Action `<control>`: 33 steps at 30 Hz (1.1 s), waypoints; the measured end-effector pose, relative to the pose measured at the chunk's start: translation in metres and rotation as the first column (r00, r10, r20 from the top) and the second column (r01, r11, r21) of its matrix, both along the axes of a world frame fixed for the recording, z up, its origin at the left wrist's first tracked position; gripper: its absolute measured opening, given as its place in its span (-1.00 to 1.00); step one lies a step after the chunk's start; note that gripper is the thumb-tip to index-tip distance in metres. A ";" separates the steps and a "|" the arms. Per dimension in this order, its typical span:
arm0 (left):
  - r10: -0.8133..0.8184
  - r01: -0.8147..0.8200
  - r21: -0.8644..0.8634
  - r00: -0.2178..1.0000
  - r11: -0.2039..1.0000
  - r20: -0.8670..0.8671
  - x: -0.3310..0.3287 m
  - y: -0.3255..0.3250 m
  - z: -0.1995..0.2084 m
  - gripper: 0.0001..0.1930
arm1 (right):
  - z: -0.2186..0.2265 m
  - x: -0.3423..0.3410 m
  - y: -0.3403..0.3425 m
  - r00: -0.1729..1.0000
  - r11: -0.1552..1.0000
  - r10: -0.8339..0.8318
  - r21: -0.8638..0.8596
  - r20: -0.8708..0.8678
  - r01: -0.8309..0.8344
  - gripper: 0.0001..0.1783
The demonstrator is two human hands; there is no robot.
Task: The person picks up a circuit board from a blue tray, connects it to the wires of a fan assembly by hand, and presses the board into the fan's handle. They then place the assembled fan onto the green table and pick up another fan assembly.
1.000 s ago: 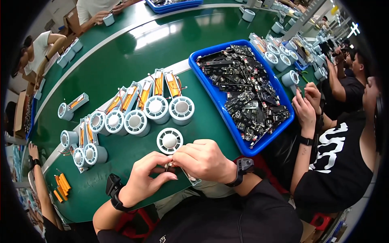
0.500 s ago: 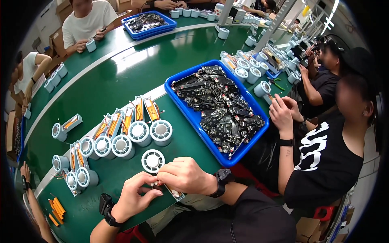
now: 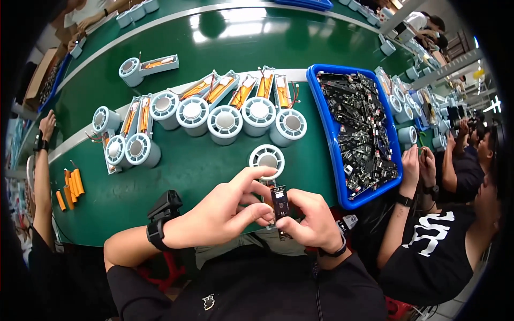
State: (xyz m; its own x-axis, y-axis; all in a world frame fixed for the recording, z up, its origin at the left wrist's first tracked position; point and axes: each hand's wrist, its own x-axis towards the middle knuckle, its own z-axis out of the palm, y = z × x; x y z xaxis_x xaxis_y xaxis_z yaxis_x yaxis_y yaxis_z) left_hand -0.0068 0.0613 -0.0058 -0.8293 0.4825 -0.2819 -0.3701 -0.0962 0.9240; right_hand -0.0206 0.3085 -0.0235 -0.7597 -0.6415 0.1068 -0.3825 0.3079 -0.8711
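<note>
My right hand pinches a small black circuit board upright between thumb and fingers. Close against the board's left side is my left hand, its index finger stretched over the top and its thumb and other fingers drawn together; what they hold, if anything, is too small to make out. Just beyond both hands lies a light-blue round fan unit, and its handle part is mostly hidden beneath them. Farther off, a row of similar fan units shows orange batteries and thin wires in open handles.
A blue tray heaped with black circuit boards stands right of my hands. Several loose orange batteries lie on the green table at left. Another person's arm reaches in at far left; a co-worker sits close on my right.
My view has swung to the right, so the table's things appear shifted. The hands have turned and parted slightly, and the black circuit board now shows plainly in my right hand.
</note>
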 end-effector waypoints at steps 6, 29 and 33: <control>-0.420 -0.195 -0.628 0.592 0.753 -0.687 -0.013 -0.007 0.009 -0.42 | 0.008 0.000 -0.001 0.983 0.987 -0.112 0.130 0.146 0.094 -0.86; -0.400 -0.236 -0.456 0.248 0.858 -0.882 -0.043 0.016 -0.046 -0.86 | 0.004 -0.002 -0.018 0.938 0.821 -0.057 0.518 -0.342 0.239 -0.77; -0.366 -0.306 -0.440 0.270 0.844 -0.891 -0.046 0.018 -0.049 -0.83 | -0.009 -0.007 -0.021 0.919 0.804 -0.254 0.463 -0.302 0.374 -0.78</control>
State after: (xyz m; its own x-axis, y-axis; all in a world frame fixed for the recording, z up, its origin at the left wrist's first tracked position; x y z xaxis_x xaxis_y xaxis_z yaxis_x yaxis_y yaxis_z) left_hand -0.0532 0.0793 -0.0546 -0.6287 0.6009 0.4936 0.7732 0.4155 0.4790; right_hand -0.0275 0.2872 -0.0326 -0.9248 -0.3797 0.0213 -0.3448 0.8135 -0.4683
